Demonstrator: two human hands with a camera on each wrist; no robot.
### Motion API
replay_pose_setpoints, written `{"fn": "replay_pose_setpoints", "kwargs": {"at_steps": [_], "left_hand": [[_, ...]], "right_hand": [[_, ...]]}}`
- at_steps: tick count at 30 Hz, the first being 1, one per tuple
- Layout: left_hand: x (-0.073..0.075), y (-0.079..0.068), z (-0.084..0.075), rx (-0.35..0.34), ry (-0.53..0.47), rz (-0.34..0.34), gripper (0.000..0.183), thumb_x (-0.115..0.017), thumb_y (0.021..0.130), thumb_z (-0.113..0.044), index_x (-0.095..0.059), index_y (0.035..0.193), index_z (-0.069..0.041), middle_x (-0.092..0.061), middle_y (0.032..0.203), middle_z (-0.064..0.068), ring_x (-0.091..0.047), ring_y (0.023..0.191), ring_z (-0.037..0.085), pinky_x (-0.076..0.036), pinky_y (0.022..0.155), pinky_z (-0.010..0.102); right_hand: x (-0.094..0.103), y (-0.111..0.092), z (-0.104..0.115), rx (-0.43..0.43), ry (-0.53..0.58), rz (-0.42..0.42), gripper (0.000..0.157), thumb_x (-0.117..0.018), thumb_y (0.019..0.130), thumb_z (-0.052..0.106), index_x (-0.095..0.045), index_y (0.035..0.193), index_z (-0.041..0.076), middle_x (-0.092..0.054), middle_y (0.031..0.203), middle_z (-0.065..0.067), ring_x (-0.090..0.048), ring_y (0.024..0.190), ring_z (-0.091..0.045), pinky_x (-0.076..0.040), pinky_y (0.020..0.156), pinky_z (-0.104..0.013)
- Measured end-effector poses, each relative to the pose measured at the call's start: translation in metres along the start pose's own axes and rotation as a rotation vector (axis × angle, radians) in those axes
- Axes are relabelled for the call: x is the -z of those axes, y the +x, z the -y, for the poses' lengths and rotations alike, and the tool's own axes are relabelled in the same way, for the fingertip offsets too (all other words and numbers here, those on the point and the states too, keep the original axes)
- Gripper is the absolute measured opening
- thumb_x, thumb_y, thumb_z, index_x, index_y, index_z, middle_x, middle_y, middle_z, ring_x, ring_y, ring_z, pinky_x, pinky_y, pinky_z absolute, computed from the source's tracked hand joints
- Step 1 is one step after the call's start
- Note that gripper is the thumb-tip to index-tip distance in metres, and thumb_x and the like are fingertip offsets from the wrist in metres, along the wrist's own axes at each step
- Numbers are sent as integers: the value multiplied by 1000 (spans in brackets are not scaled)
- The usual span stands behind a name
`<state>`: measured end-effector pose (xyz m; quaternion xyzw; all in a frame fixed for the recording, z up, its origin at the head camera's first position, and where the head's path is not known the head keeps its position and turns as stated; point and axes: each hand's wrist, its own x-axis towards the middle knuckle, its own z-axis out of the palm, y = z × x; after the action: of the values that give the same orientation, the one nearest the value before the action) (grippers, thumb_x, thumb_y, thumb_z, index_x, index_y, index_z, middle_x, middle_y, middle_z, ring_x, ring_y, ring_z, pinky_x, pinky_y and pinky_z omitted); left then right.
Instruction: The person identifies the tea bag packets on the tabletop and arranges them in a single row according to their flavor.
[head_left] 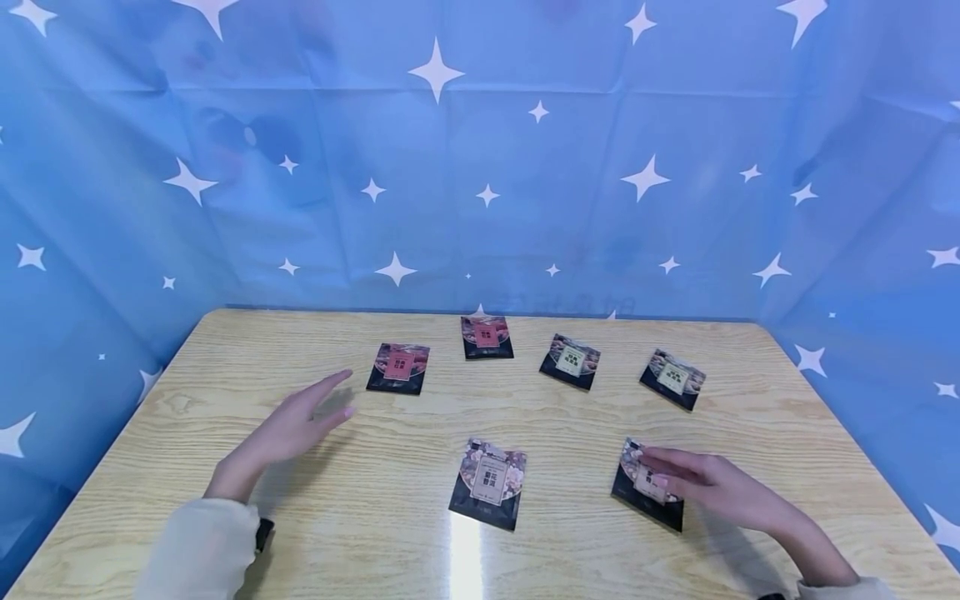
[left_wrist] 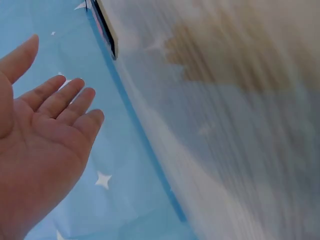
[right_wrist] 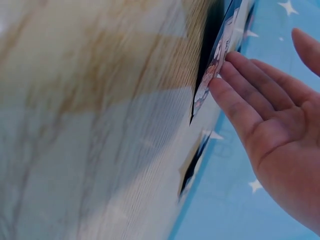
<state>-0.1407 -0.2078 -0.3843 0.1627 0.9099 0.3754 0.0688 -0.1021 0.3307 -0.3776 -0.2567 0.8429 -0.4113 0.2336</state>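
My left hand (head_left: 296, 423) hovers over the left of the table, fingers extended and thumb apart, holding nothing. Its palm and straight fingers show in the left wrist view. Nearest to it lies a flat packet with a red label (head_left: 400, 367). On the right, the fingertips of my right hand (head_left: 716, 487) rest on a dark flower-patterned packet (head_left: 636, 493), partly covering its pale label. In the right wrist view those fingers are straight against the packet's printed face (right_wrist: 220, 55). A matching flower-patterned packet (head_left: 489, 483) lies flat at the front middle, between the hands.
Along the back lie another red-labelled packet (head_left: 487, 337) and two packets with pale green labels, one right of centre (head_left: 570, 362) and one farther right (head_left: 672, 379). The light wood table (head_left: 315, 517) ends at a blue star-patterned cloth (head_left: 510, 242) behind and beside it.
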Motion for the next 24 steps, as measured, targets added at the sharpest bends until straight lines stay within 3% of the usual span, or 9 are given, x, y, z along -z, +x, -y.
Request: {"fn": "replay_pose_setpoints", "kwargs": {"at_steps": [12,24], "left_hand": [[-14,55,-8,16,-78,43,47,-53,96,-16,-40,137,2,-42,137,23,-37,125,44,-32,100,55],[-26,83,-9,-1,-120,30,41,-58,94,-19,-49,131,-4,-51,129,18,-45,121,35,-36,98,51]], "right_hand": [[-2,-1,-2,-8,-47,-27,45,-44,100,15,-38,136,-11,-45,130,-31,-41,113,10,-46,82,-17],[-2,-1,-4,13,-47,-28,44,-43,100,13,-38,136,-11,-44,130,-33,-41,114,9,-47,82,-18]]}}
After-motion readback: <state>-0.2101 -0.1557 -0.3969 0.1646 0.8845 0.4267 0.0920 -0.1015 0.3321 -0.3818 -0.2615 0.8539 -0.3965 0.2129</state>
